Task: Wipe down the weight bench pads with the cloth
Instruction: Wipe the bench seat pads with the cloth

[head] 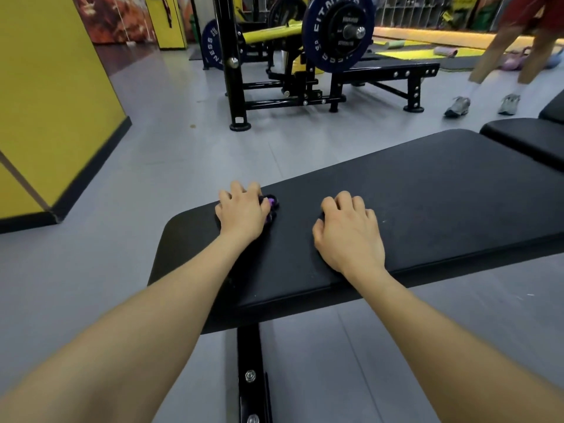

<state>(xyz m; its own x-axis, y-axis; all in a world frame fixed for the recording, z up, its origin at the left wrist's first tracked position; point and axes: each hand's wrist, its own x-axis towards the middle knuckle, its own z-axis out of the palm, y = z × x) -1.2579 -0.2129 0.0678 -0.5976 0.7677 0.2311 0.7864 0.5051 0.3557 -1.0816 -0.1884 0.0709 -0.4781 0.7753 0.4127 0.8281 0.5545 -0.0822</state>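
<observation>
The person leans over the near end of the long black bench pad (381,215), both arms stretched out in front and both hands down on the vinyl. The left hand (242,210) sits close to the far edge of the pad, knuckles up, fingers curled over a small bunched cloth (271,206), dark with purple showing, which pokes out just past the fingertips on the right side. Most of the cloth is hidden under the palm, so how it is folded cannot be told; balling it up like that probably gives a firm wad to press and drag along the surface. The right hand (348,230) rests nearer the middle of the pad, well apart from the cloth, fingers bent at the knuckles with the tips touching the vinyl and nothing in its grasp; it looks like a brace, steadying the body while the other hand does the rubbing. The pad runs off to the right toward a second pad (528,135) just beyond a narrow gap, and that stretch looks yet to be covered, so the wiping seems to be at the near end only. Underneath, the black steel frame (250,361) of the bench shows its bolts. Across the grey floor (152,154) stands a rack with a blue weight plate (326,35), and another person's legs (500,56) pass at the far right.
</observation>
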